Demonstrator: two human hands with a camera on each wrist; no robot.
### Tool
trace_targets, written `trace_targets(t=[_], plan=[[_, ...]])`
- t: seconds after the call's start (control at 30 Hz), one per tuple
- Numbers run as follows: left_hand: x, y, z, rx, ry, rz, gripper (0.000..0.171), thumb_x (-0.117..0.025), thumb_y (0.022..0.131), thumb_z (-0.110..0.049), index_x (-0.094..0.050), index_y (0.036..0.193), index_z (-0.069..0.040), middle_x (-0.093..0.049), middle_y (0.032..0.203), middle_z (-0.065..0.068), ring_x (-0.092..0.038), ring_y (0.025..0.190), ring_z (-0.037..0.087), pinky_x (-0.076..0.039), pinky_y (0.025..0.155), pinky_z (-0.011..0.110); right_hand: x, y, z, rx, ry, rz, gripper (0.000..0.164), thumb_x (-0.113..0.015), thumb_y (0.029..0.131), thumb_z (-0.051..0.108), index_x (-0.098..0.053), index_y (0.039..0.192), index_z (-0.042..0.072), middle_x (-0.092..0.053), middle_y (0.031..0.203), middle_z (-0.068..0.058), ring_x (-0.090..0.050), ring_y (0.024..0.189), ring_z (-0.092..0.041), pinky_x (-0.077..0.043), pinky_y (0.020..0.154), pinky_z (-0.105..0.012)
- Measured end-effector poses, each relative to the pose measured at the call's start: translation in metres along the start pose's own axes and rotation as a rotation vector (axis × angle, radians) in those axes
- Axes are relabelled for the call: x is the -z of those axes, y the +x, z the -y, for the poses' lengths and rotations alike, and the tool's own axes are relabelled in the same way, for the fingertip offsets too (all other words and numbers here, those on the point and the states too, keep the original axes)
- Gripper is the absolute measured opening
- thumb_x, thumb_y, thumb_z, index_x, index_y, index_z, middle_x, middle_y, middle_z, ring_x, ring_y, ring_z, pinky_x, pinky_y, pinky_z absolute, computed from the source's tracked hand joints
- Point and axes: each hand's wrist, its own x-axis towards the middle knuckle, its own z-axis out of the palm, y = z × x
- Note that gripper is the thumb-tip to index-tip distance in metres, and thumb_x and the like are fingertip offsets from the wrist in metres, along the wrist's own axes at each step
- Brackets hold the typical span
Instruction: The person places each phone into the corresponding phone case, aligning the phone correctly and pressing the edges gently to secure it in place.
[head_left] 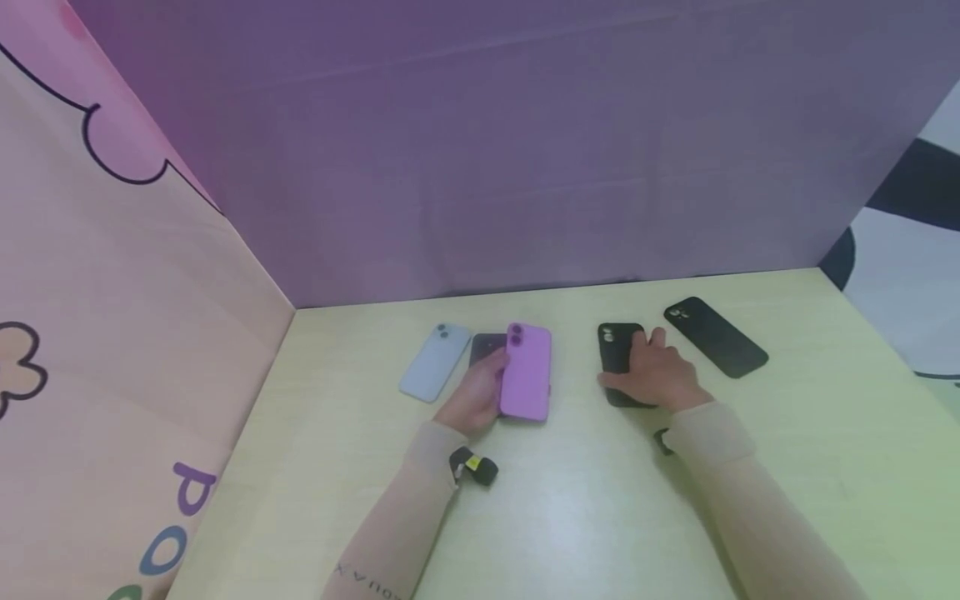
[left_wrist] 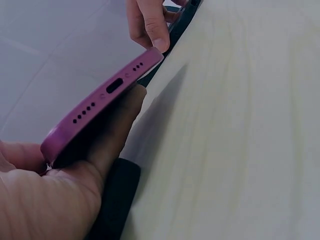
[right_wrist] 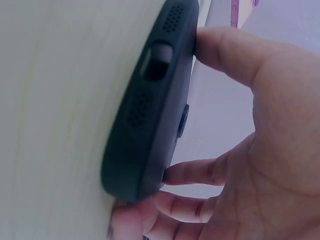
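My left hand [head_left: 480,390] grips a purple phone [head_left: 527,375] by its left side, with the twin-lens back facing up. From the left wrist view, the bottom edge of the phone shows its charging port, and the fingers run beneath it. A dark, flat phone-shaped piece [head_left: 486,343] lies on the table under that hand, largely covered. My right hand [head_left: 654,371] spans a black phone case [head_left: 617,354], thumb at its left edge and fingertips at its right edge. In the right wrist view the case's bottom edge [right_wrist: 150,100] shows a port cutout and speaker holes.
A light blue phone [head_left: 435,363] lies left of the left hand. Another black phone case [head_left: 716,337] lies at a slant beyond the right hand. The pale wooden table [head_left: 585,517] meets a purple backdrop [head_left: 525,167] behind and a printed panel [head_left: 112,333] on the left.
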Motion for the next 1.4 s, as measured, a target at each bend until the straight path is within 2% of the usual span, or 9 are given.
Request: trace_targets(t=[0.23,0.47,0.67,0.9,1.07,1.4], plan=[[-0.0009,-0.0004,-0.0011,0.002,0.012,0.025,0.055,-0.03,0.112,-0.028,-0.02,0.163,-0.009,-0.037,0.163,0.011,-0.036,0.152,0.03,-0.032,0.126,0.046,-0.0028,0.0003,-0.0012,-0.003,-0.006,0.0,0.105,-0.061,0.091,0.064,-0.024,0.148,-0.017,-0.033,0.136,-0.042,-0.056,0.109,-0.056,-0.056,0.08,-0.063],[-0.0011,-0.0014,-0.0024,0.001,0.013,0.034,0.054,-0.03,0.112,-0.032,-0.026,0.161,-0.01,-0.045,0.157,0.011,-0.044,0.145,0.029,-0.039,0.122,0.046,-0.0022,-0.0008,0.0038,0.014,-0.026,-0.009,0.101,-0.062,0.091,0.058,-0.025,0.148,-0.017,-0.032,0.139,-0.044,-0.053,0.114,-0.058,-0.056,0.083,-0.064],[-0.0001,0.0003,-0.0019,0.003,-0.006,0.043,0.052,-0.034,0.111,-0.037,-0.033,0.158,-0.014,-0.048,0.154,0.009,-0.049,0.141,0.028,-0.041,0.12,0.046,-0.0037,0.0003,0.0026,0.032,-0.019,-0.033,0.097,-0.065,0.087,0.054,-0.029,0.146,-0.015,-0.038,0.132,-0.041,-0.056,0.108,-0.055,-0.056,0.078,-0.062],[0.0007,0.0015,-0.0018,0.003,-0.02,0.064,0.052,-0.036,0.11,-0.044,-0.038,0.156,-0.019,-0.051,0.152,0.008,-0.052,0.138,0.028,-0.043,0.118,0.047,-0.0043,0.0035,-0.0005,0.041,0.021,-0.024,0.097,-0.063,0.086,0.053,-0.029,0.145,-0.014,-0.041,0.126,-0.039,-0.061,0.096,-0.047,-0.057,0.074,-0.058],[0.0012,0.0018,-0.0018,0.005,-0.019,0.073,0.052,-0.035,0.11,-0.046,-0.038,0.156,-0.02,-0.052,0.151,0.009,-0.054,0.136,0.029,-0.045,0.116,0.048,-0.0018,0.003,0.0001,0.043,0.059,-0.008,0.099,-0.06,0.089,0.053,-0.023,0.15,-0.015,-0.038,0.131,-0.043,-0.062,0.098,-0.049,-0.057,0.079,-0.061],[-0.0007,0.0013,-0.0015,0.004,-0.034,0.08,0.051,-0.034,0.111,-0.044,-0.036,0.157,-0.021,-0.051,0.152,0.009,-0.053,0.138,0.03,-0.045,0.116,0.049,-0.0012,0.0026,0.0018,0.025,0.122,-0.019,0.098,-0.058,0.089,0.054,-0.023,0.151,-0.013,-0.039,0.129,-0.039,-0.061,0.097,-0.047,-0.057,0.081,-0.061]])
